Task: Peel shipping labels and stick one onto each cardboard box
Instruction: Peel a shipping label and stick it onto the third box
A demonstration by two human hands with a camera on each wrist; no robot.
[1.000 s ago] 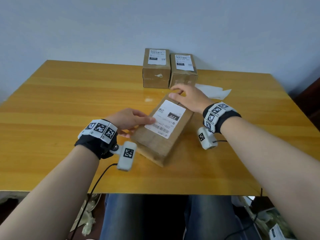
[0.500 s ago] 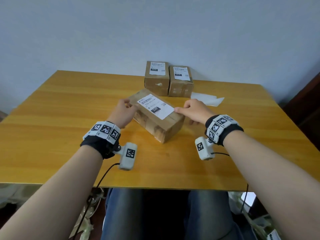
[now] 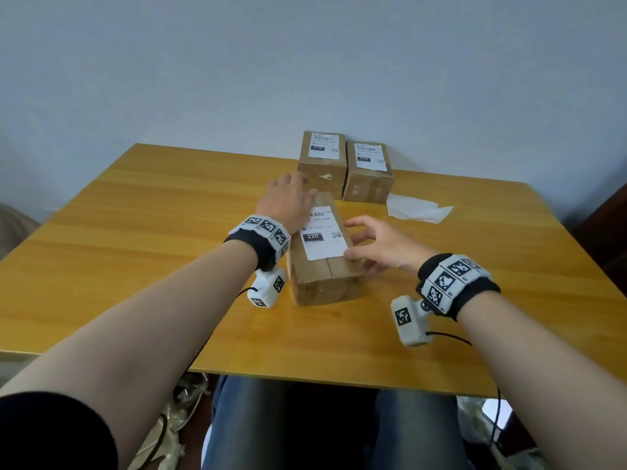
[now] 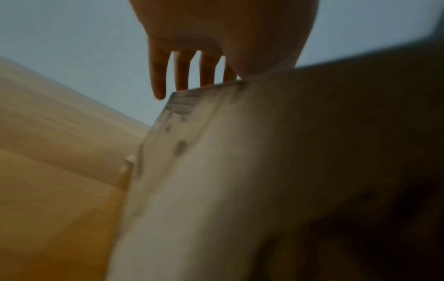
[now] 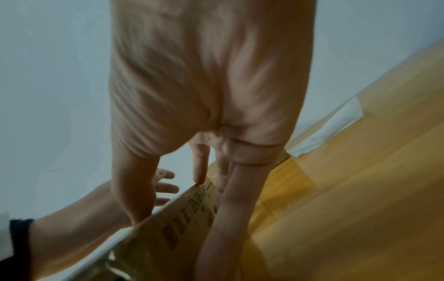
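While both hands bracket the labelled box (image 3: 322, 252), it lies flat on the table (image 3: 135, 252), near side of the two labelled boxes (image 3: 344, 164) by the wall, label (image 3: 324, 234) up. Left hand (image 3: 288, 201) lies on the box's far-left edge with relaxed, spread fingers; right hand (image 3: 380, 245) cups its right side, fingers loosely bent, thumb on the label edge. Likely step: slide it beside the pair; push low and even so it stays square, not tipping
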